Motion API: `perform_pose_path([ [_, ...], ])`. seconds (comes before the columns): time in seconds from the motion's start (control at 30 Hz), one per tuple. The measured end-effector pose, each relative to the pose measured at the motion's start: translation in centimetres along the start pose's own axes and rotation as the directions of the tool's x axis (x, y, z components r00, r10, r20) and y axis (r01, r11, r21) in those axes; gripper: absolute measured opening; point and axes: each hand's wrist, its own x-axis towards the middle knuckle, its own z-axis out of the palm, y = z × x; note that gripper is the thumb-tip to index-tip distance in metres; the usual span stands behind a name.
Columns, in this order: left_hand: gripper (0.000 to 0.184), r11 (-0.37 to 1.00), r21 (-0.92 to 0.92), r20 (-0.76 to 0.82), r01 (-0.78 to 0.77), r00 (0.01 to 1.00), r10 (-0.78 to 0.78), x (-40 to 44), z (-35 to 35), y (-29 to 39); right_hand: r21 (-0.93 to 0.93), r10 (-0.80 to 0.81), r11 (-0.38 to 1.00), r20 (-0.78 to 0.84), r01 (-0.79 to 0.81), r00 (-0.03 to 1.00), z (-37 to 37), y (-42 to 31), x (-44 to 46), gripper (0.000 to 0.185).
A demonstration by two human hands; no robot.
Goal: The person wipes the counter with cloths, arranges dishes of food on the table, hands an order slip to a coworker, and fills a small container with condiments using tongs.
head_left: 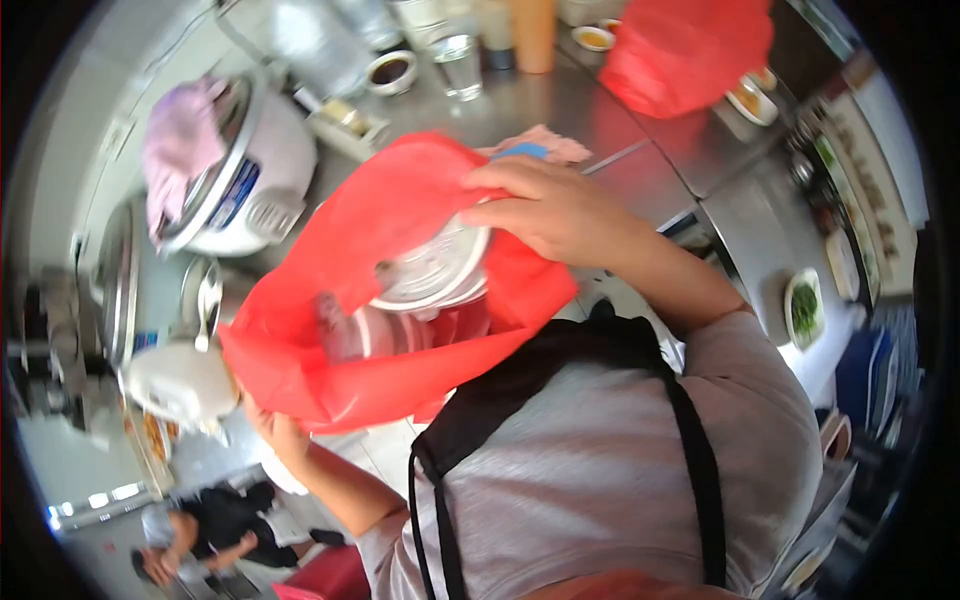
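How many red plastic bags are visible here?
2. One bag is between the left hand and right hand; another bag is on the metal counter, upper right. Others may be hidden.

Red bag [400, 376] mid-view, mouth open, clear containers [372, 330] and white lid [440, 265] inside. Right hand [545, 208] at bag's 2 o'clock rim, left hand [273, 425] gripping 7–8 o'clock edge. Rice cooker [275, 150] at view's 10 o'clock, second red bag [690, 55] at 1.

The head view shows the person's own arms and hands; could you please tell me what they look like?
The left hand and right hand are bare, without gloves, though the left is partly hidden. Short grey sleeves leave both forearms uncovered, with nothing worn at the wrists.
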Motion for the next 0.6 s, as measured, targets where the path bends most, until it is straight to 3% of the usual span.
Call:
perform_pose_path([
  [0.07,0.041,0.942,-0.326,-0.12,0.085,0.984,-0.13,1.7,-1.6,-1.5,0.127,0.056,0.991,-0.098,-0.043,0.994,1.6,-0.2,1.1,0.027],
  [0.1,0.04,0.917,-0.383,-0.143,0.116,0.973,-0.183,-1.3,3.6,0.2,0.149,0.098,0.986,-0.119,-0.08,0.988,-2.8,0.3,-2.1,0.026],
  [0.17,0.038,0.91,-0.393,-0.173,0.132,0.961,-0.215,-0.2,4.6,1.9,0.25,0.193,0.96,-0.271,-0.124,0.943,-3.0,0.1,-1.5,0.025],
  [0.3,0.037,0.998,-0.067,-0.172,0.003,0.985,-0.015,1.5,7.8,2.4,0.277,0.278,0.948,-0.493,-0.154,0.825,-6.3,1.6,-0.5,0.022],
  [0.33,0.037,0.999,0.015,-0.17,-0.029,0.985,0.032,1.5,8.6,2.5,0.195,0.225,0.971,-0.574,-0.135,0.787,-6.8,2.5,-0.3,0.018],
  [0.37,0.037,0.993,0.097,-0.169,-0.062,0.983,0.077,1.4,9.4,2.6,0.264,0.299,0.948,-0.554,-0.176,0.777,-7.6,3.2,-0.5,0.016],
  [0.43,0.036,0.999,-0.022,-0.189,-0.029,0.982,0.025,1.2,12.0,3.7,0.395,0.435,0.883,-0.493,-0.251,0.754,-9.7,4.1,-0.7,0.013],
  [0.5,0.035,0.907,-0.41,-0.174,0.092,0.969,-0.176,1.7,16.3,6.0,0.383,0.485,0.866,-0.486,-0.322,0.727,-12.4,5.0,-0.9,0.014],
  [0.53,0.034,0.897,-0.428,-0.157,0.112,0.968,-0.195,1.8,18.2,6.7,0.378,0.509,0.855,-0.482,-0.355,0.713,-13.5,5.7,-1.2,0.016],
  [0.6,0.031,0.875,-0.459,-0.121,0.154,0.965,-0.233,2.2,21.9,7.7,0.159,0.372,0.925,-0.553,-0.344,0.745,-15.8,9.3,-2.2,0.012],
])
